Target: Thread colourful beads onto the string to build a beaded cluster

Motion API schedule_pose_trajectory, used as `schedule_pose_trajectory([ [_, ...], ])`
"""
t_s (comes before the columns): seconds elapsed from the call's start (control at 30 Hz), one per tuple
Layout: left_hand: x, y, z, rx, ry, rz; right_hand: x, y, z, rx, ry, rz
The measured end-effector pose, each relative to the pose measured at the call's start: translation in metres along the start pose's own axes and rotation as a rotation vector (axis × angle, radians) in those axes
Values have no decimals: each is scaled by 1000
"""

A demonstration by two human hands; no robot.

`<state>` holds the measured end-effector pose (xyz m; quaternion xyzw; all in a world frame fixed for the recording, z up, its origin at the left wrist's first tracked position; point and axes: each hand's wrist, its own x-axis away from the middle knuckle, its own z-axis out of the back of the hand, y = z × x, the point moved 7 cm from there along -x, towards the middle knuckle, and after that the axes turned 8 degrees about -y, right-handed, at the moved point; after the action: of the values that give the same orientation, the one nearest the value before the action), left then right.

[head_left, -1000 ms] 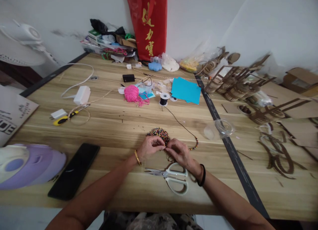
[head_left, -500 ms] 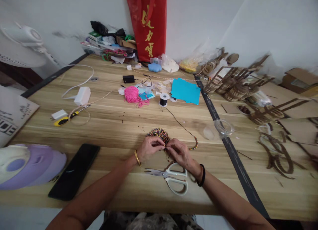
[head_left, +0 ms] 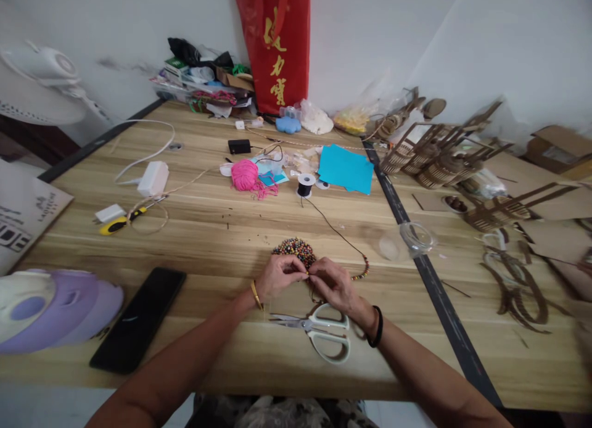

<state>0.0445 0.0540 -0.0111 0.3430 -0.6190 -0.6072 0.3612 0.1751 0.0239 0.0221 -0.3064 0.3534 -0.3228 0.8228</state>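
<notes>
— What is being worked at the near edge of the desk (head_left: 222,230)?
— A bead is judged to be mid-threading: the left hand (head_left: 276,275) is pinched shut on a bead, the right hand (head_left: 333,284) on the cord (head_left: 333,229).
— And beyond?
— The bead pile (head_left: 295,249) is touched; another bead must be picked.

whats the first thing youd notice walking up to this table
Near the front middle of the wooden table, the left hand and right hand meet fingertip to fingertip at a heap of small multicoloured beads, with white-handled scissors lying just in front of them. A dark cord runs from the hands back to a black spool. At the far wall a red bag with gold characters stands out.
</notes>
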Motion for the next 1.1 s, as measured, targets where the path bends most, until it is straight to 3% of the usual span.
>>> schedule_pose_trajectory([
  [0.33,1,9,-4,-113,-89,-70,-2,-8,1,24,-20,37],
  [0.53,1,17,-3,-116,-101,-67,0,-13,-2,-16,-110,95],
  [0.73,1,17,-3,-109,-99,-84,2,-3,0,-25,-26,31],
  [1.1,1,16,-3,-202,-92,-129,1,-1,-2,4,2,25],
])
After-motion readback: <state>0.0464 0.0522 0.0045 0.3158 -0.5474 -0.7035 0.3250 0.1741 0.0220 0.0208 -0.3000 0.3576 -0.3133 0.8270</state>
